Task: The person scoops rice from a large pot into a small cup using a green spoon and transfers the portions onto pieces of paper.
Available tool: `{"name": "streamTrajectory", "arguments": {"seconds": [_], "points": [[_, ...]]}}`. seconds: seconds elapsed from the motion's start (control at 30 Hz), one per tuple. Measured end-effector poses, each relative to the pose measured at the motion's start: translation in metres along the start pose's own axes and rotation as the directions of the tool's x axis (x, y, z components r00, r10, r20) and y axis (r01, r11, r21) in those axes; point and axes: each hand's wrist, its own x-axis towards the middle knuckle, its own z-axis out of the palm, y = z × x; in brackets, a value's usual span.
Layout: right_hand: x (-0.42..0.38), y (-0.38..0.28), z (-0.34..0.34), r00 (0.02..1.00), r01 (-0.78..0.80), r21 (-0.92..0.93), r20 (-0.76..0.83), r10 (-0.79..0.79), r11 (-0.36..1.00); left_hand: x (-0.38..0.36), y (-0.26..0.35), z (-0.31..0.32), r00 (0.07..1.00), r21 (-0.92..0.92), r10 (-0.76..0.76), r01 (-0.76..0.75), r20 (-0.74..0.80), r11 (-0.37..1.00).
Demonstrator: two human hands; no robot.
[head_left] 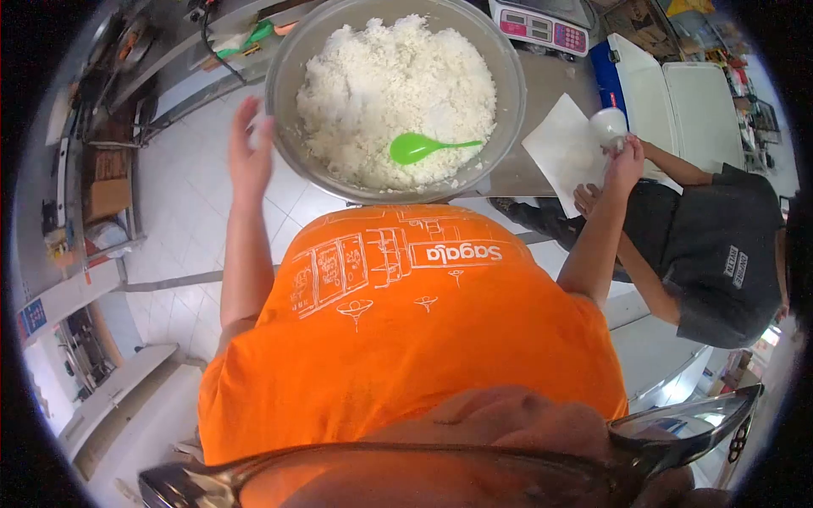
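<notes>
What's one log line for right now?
left hand: open, beside basin | right hand: at white bowl | green spoon: on rice, inside basin

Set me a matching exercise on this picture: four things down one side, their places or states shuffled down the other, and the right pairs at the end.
Things
1. Green spoon
2. Scale
3. Left hand
4. White sheet

Places and states
A. Raised beside the left rim of the large bowl, with nothing visible in its grasp
B. Spread flat near a co-worker's hand
C. Lying on top of the rice
D. At the top edge of the picture, with a pink-framed panel

Right pairs: 1-C, 2-D, 3-A, 4-B
</notes>
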Motion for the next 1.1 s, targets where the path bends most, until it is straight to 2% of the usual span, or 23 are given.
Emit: {"name": "streamTrajectory", "arguments": {"seconds": [0.03, 0.1, 0.17, 0.2, 0.27, 0.3, 0.37, 0.4, 0.43, 0.47, 0.5, 0.57, 0.63, 0.7, 0.77, 0.83, 0.87, 0.9, 0.93, 0.97, 1.03, 1.1], "points": [[-0.022, -0.029, 0.024, 0.989, -0.119, 0.287, 0.115, 0.089, 0.951, 0.0, 0.019, 0.016, 0.992, -0.077, 0.053, -0.044, 0.118, 0.996], [-0.087, -0.088, 0.094, 0.878, -0.351, 0.45, 0.463, 0.121, 0.821, 0.0, 0.072, 0.042, 0.918, -0.166, 0.175, -0.123, 0.355, 0.979], [-0.166, -0.136, 0.171, 0.714, -0.545, 0.419, 0.686, 0.14, 0.727, -0.003, 0.101, 0.069, 0.833, -0.278, 0.296, -0.18, 0.468, 0.944], [-0.186, -0.128, 0.195, 0.554, -0.776, 0.347, 0.775, 0.306, 0.527, -0.003, 0.109, 0.079, 0.8, -0.366, 0.351, -0.178, 0.487, 0.913], [-0.221, -0.121, 0.233, 0.226, -0.873, 0.068, 0.934, 0.278, 0.482, -0.002, 0.106, 0.093, 0.823, -0.511, 0.382, -0.133, 0.421, 0.849], [-0.237, -0.132, 0.247, 0.281, -0.84, 0.085, 0.914, 0.294, 0.536, -0.002, 0.103, 0.094, 0.834, -0.579, 0.395, -0.114, 0.386, 0.807], [-0.263, -0.155, 0.265, 0.39, -0.768, 0.112, 0.863, 0.321, 0.631, -0.001, 0.096, 0.076, 0.877, -0.527, 0.357, -0.147, 0.323, 0.837], [-0.261, -0.152, 0.265, 0.458, -0.51, 0.006, 0.848, 0.266, 0.86, -0.001, 0.091, 0.065, 0.895, -0.498, 0.336, -0.157, 0.294, 0.853], [-0.252, -0.146, 0.263, 0.503, -0.19, -0.107, 0.843, 0.19, 0.976, 0.0, 0.089, 0.047, 0.924, -0.332, 0.286, -0.194, 0.254, 0.923], [-0.238, -0.136, 0.257, 0.518, 0.152, -0.215, 0.849, 0.108, 0.965, 0.002, 0.077, 0.036, 0.959, -0.275, 0.222, -0.169, 0.174, 0.946], [-0.219, -0.114, 0.242, 0.471, 0.733, -0.234, 0.852, -0.229, 0.638, 0.005, 0.066, 0.021, 0.982, -0.219, 0.167, -0.145, 0.084, 0.965], [-0.203, -0.097, 0.214, 0.528, 0.837, -0.351, 0.719, -0.452, 0.42, 0.02, 0.032, -0.014, 0.976, 0.021, 0.13, -0.129, -0.174, 0.991], [-0.201, -0.084, 0.19, 0.786, 0.618, -0.49, 0.371, -0.495, 0.614, 0.033, 0.002, -0.04, 0.924, 0.336, 0.088, 0.046, -0.372, 0.941], [-0.188, -0.049, 0.146, 0.938, 0.347, -0.57, 0.209, -0.277, 0.744, 0.046, -0.03, -0.041, 0.946, 0.401, 0.048, 0.09, -0.322, 0.912], [-0.184, -0.006, 0.11, 1.0, -0.006, -0.374, 0.014, 0.012, 0.927, 0.058, -0.057, -0.035, 0.964, 0.398, -0.017, 0.125, -0.264, 0.909], [-0.204, 0.013, 0.084, 0.975, -0.192, -0.34, 0.038, 0.217, 0.921, 0.067, -0.075, -0.025, 0.979, 0.339, -0.094, 0.151, -0.179, 0.929], [-0.216, 0.036, 0.071, 0.961, -0.037, -0.433, 0.233, 0.152, 0.901, 0.071, -0.077, -0.024, 0.984, 0.316, -0.115, 0.152, -0.133, 0.936], [-0.227, 0.053, 0.061, 0.9, 0.128, -0.491, 0.423, 0.107, 0.862, 0.074, -0.078, -0.022, 0.987, 0.296, -0.135, 0.154, -0.086, 0.943], [-0.246, 0.041, 0.062, 0.838, -0.234, -0.406, 0.377, 0.395, 0.884, 0.077, -0.079, -0.021, 0.987, 0.276, -0.155, 0.16, -0.038, 0.948], [-0.265, 0.032, 0.069, 0.674, -0.57, -0.296, 0.367, 0.642, 0.767, 0.08, -0.081, -0.021, 0.984, 0.245, -0.176, 0.173, -0.012, 0.954], [-0.288, 0.048, 0.077, 0.741, -0.335, -0.283, 0.509, 0.437, 0.899, 0.082, -0.084, -0.023, 0.974, 0.186, -0.221, 0.21, 0.04, 0.96], [-0.305, 0.046, 0.091, 0.748, -0.288, -0.277, 0.532, 0.396, 0.917, 0.084, -0.08, -0.025, 0.945, 0.149, -0.317, 0.304, 0.076, 0.941]]}}
